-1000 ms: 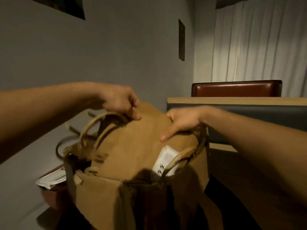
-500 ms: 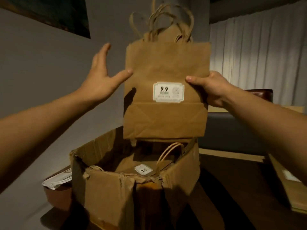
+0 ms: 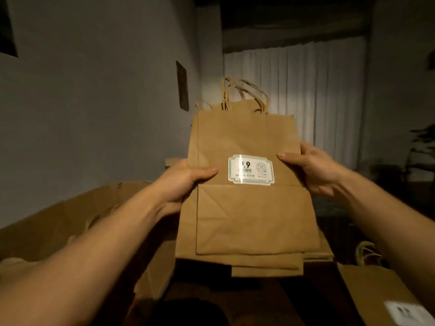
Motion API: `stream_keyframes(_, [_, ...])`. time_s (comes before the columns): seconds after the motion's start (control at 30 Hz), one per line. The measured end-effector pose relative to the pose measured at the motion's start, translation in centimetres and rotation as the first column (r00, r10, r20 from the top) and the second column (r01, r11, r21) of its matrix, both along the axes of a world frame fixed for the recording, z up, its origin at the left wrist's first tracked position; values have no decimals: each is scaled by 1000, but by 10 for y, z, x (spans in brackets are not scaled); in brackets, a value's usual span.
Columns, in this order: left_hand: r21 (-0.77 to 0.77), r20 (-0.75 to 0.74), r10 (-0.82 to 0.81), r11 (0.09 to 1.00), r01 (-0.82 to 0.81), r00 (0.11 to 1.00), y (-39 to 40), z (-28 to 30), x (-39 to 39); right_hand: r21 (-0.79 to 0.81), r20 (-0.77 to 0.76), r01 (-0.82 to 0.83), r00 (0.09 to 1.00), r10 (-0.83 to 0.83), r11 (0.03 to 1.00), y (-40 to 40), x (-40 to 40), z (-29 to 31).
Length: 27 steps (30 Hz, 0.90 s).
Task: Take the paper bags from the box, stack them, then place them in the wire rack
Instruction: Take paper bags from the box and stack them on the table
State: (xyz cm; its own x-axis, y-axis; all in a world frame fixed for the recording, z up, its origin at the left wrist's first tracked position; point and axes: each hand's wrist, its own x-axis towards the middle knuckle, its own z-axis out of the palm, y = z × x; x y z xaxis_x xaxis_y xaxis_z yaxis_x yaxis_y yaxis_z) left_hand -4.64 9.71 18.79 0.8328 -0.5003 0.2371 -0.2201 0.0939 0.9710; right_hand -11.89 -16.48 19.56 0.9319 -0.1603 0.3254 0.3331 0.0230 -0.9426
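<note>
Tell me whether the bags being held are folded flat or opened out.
Folded flat: the paper bags show their bottoms creased up against the front, pinched between left hand and right hand.

sticker [image 3: 251,170] print: blurred, unreadable | second bag [image 3: 386,292]: cut by frame edge | box [image 3: 58,215] interior: hidden

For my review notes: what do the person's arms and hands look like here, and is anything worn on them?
Both forearms are bare for all of their visible length: no sleeves, cuffs or gloves show. The left hand and the right hand carry no ring, watch, bracelet or wristband that can be seen, and no markings stand out. The light is dim, so fine detail cannot be told.
</note>
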Motion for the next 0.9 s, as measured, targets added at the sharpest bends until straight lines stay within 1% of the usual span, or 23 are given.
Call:
stream_keyframes(0.07, [16, -97, -25, 1000, 27, 995, -23, -44, -7, 91, -82, 43, 996, -36, 995, -24, -13, -47])
stream_keyframes(0.1, [37, -129, -9, 999, 14, 992, -30, -68, -9, 132, -135, 77, 989, -59, 988, -31, -16, -72])
stream_keyframes(0.17, [90, -201, 44, 996, -26, 979, -36, -122, -12, 142, -266, 156, 957, -114, 978, -35, -16, -129])
stream_keyframes(0.23, [163, -275, 101, 985, -57, 956, -34, -175, -12, 108, -394, 216, 905, -158, 970, -26, -11, -178])
stream_keyframes(0.27, [212, -287, 138, 974, -78, 948, -30, -196, -14, 85, -439, 240, 880, -180, 967, -18, -7, -198])
stream_keyframes(0.33, [301, -275, 247, 940, -161, 929, -21, -234, -9, -6, -485, 297, 834, -262, 955, -3, 5, -226])
stream_keyframes(0.4, [311, -275, 346, 915, -258, 897, -12, -259, -6, -110, -495, 351, 792, -358, 930, 9, 15, -242])
stream_keyframes(0.43, [291, -274, 378, 909, -299, 884, -9, -264, -5, -154, -484, 367, 782, -393, 918, 12, 19, -246])
stream_keyframes(0.47, [285, -243, 393, 903, -323, 887, -8, -264, -5, -201, -467, 374, 776, -425, 905, 13, 22, -248])
stream_keyframes(0.57, [277, -107, 433, 877, -392, 895, -1, -262, -6, -392, -400, 349, 769, -499, 851, 9, 23, -250])
stream_keyframes(0.6, [258, -88, 439, 877, -405, 894, 1, -260, -6, -432, -365, 354, 773, -520, 829, 6, 22, -248])
stream_keyframes(0.63, [234, -82, 439, 881, -411, 895, 3, -260, -5, -444, -324, 376, 779, -537, 813, 1, 21, -245])
stream_keyframes(0.67, [210, -82, 437, 886, -413, 896, 5, -260, -5, -410, -291, 401, 794, -534, 819, -4, 19, -241])
stream_keyframes(0.7, [180, -98, 436, 892, -415, 895, 6, -261, -4, -342, -278, 403, 820, -501, 849, -11, 17, -238])
stream_keyframes(0.77, [136, -123, 429, 901, -413, 895, 5, -255, -6, -210, -302, 354, 863, -405, 911, -19, 8, -229])
stream_keyframes(0.8, [115, -135, 427, 903, -414, 894, 3, -250, -5, -201, -297, 342, 871, -390, 918, -25, 3, -225])
stream_keyframes(0.83, [94, -149, 420, 907, -410, 895, 0, -245, -4, -224, -277, 351, 871, -405, 909, -32, -3, -219])
stream_keyframes(0.9, [84, -170, 386, 922, -377, 907, -11, -230, -3, -298, -223, 414, 846, -485, 860, -55, -24, -205])
